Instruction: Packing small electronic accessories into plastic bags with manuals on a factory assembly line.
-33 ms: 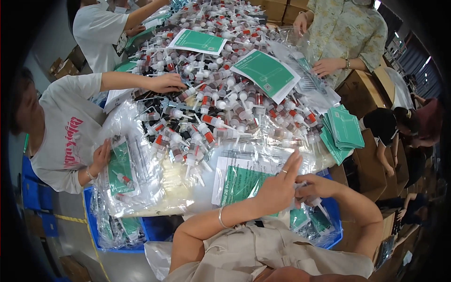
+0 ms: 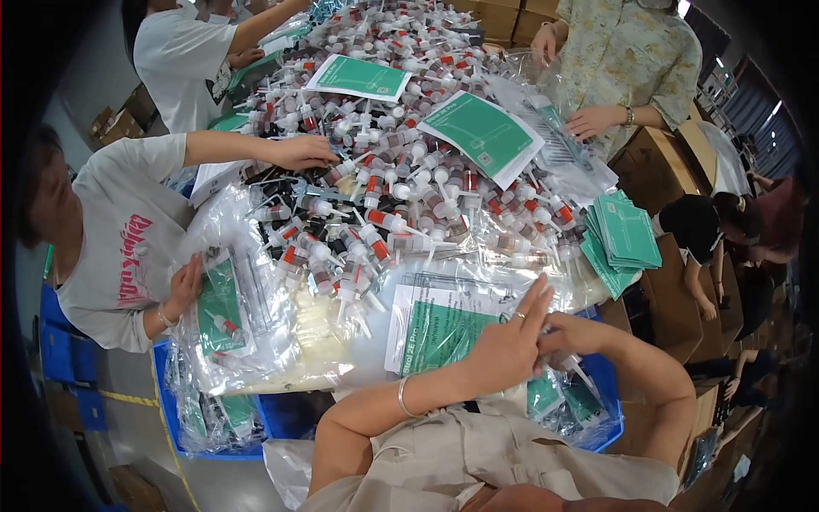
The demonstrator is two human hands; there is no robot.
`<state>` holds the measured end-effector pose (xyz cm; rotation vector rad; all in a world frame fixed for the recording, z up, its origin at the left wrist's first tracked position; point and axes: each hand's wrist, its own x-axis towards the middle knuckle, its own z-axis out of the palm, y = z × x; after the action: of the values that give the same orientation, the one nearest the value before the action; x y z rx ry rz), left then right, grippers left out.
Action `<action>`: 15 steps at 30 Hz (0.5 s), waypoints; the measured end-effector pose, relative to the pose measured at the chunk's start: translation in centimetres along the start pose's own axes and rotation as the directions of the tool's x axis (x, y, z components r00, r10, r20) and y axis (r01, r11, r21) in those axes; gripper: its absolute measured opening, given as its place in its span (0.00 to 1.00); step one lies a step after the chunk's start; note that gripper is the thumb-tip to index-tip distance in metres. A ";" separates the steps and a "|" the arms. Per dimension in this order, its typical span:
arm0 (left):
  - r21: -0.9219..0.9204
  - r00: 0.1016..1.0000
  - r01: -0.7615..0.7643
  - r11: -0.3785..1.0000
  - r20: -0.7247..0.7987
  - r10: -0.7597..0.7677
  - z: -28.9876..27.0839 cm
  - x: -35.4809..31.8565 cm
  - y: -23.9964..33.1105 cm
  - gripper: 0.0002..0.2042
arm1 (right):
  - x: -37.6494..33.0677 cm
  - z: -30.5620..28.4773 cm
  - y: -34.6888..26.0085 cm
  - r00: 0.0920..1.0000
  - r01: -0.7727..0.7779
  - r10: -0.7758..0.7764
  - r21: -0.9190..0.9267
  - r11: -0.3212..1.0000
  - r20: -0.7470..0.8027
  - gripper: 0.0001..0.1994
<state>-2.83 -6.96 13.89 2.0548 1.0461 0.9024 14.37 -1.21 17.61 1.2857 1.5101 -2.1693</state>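
Observation:
My left hand [image 2: 505, 347] is raised over the near edge of the table, its fore fingers stretched out and a ring on one of them. Close against it, the fingers of my right hand [image 2: 570, 334] are curled round a small bottle with a white tapered nozzle [image 2: 582, 374]. Most of that bottle is hidden by the fingers. Beneath my left hand lies a green and white printed leaflet [image 2: 448, 328] under clear plastic. Beyond both hands spreads a large heap of small bottles [image 2: 426, 192] with white nozzles and red or brownish contents.
Green leaflets [image 2: 623, 235] are stacked at the right edge; two more lie on the heap. Blue bins [image 2: 610, 375] with bagged leaflets stand below the near edge. At left, a co-worker's hand [image 2: 303, 152] reaches into the heap. Another co-worker's hand [image 2: 595, 122] rests far right near cardboard boxes [image 2: 653, 171].
My left fingertips have shifted very slightly to the right. My right fingers have moved a little closer around the bottle. Everything else looks the same.

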 end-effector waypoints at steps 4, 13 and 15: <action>0.214 0.997 -0.063 0.975 -0.032 0.071 -0.6 -0.8 1.6 0.39 | 4.5 -2.6 2.4 0.974 0.224 -0.223 -0.264 0.938 0.035 0.12; 0.042 0.917 -0.215 0.976 -0.336 0.216 -2.3 -0.9 0.1 0.38 | 5.6 -1.5 -2.0 0.719 0.516 -0.648 -0.818 0.254 0.252 0.13; -0.093 0.935 -0.064 0.994 -0.352 0.027 -2.0 -1.1 -2.0 0.38 | 0.9 0.6 -7.1 0.769 0.370 -0.624 -0.893 0.256 0.140 0.13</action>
<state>-5.75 -6.48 13.14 1.8785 1.1102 1.3558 9.33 1.81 21.70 0.6725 2.9125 -0.8988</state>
